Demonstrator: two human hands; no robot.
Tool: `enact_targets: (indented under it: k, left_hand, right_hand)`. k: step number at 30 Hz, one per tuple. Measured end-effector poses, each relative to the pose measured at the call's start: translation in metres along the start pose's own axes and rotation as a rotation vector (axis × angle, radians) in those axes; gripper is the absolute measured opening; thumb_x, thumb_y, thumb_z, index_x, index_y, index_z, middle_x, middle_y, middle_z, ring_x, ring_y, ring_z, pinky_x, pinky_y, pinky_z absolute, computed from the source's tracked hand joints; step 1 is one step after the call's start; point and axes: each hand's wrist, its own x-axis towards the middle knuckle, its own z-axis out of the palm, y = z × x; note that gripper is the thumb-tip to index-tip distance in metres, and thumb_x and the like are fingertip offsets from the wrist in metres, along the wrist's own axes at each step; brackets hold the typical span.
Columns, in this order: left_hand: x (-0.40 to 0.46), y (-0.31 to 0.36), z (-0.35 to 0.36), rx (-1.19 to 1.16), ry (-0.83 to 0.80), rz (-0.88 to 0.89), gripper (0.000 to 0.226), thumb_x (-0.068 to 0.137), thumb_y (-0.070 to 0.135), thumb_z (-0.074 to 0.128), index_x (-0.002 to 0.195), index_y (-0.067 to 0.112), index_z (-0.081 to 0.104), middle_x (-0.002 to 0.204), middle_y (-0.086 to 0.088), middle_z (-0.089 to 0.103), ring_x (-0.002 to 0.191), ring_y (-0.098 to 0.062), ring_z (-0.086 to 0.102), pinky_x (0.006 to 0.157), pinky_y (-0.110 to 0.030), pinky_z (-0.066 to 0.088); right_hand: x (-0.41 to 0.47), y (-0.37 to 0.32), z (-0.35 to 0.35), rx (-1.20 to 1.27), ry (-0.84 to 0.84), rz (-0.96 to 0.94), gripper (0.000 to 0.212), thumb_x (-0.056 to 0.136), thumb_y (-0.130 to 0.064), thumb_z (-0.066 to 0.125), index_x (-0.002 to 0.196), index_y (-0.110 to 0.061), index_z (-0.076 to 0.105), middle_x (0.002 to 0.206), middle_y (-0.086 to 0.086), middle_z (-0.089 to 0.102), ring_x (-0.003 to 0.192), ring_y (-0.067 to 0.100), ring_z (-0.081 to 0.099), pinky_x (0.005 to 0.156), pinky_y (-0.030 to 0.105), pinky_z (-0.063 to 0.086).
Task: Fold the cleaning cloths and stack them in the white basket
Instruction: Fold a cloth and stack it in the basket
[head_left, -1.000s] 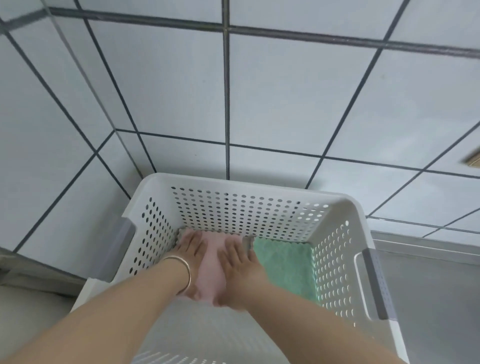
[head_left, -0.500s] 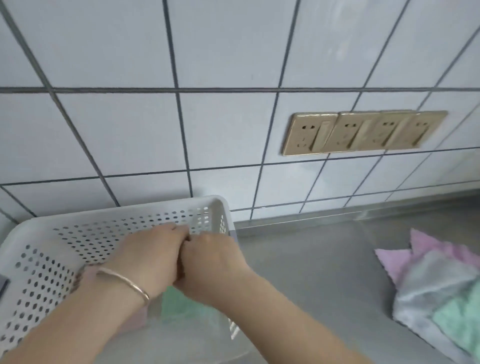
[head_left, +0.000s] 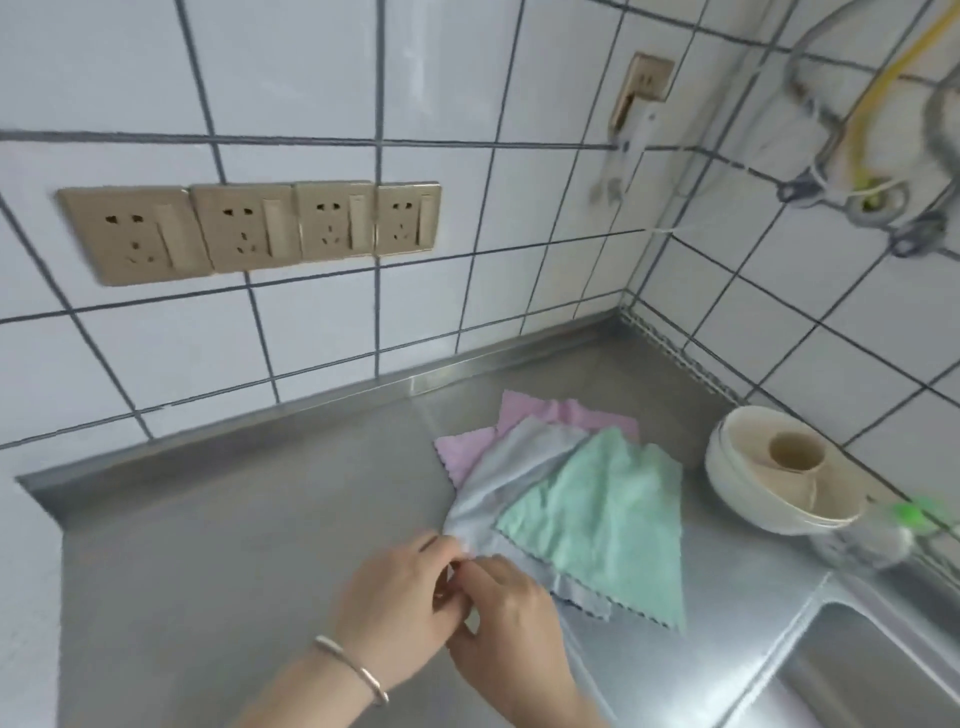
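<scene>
Grey cloth: soft grey microfibre cleaning cloth (head_left: 511, 480), mid-pile on the steel counter (head_left: 249, 525), corner pinched by left hand (head_left: 400, 603) and right hand (head_left: 506, 618).
Risk: pulling likely drags the mint-green cloth (head_left: 597, 519) lying on it.
Basket: out of view.

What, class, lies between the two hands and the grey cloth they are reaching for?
Nothing visible. Both the left hand and the right hand already pinch the near corner of the grey cloth. However, the green cloth lies on top of it, and the pink cloth lies underneath.
</scene>
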Motion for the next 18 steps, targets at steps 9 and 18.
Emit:
enact_targets:
  k: [9,18]
  left_hand:
    - [0.065,0.040,0.121,0.117,-0.361,-0.185,0.031,0.088,0.052,0.044,0.111,0.033,0.053,0.095,0.020,0.053,0.088,-0.004,0.055,0.068,-0.016,0.041]
    - [0.090,0.034,0.178,0.237,-0.245,-0.180,0.025,0.080,0.026,0.064,0.104,0.025,0.062,0.108,0.009,0.056,0.101,-0.014,0.058,0.070,-0.021,0.042]
  right_hand:
    - [-0.056,0.176,-0.005,-0.131,-0.273,0.228,0.021,0.051,-0.021,0.078,0.060,-0.029,0.060,0.060,-0.015,0.055,0.056,0.005,0.055,0.042,0.010,0.032]
    - [-0.087,0.242,-0.002,-0.363,-0.316,0.337,0.045,0.039,-0.017,0.083,0.081,-0.020,0.066,0.076,-0.005,0.061,0.063,0.019,0.059,0.049,0.027,0.049]
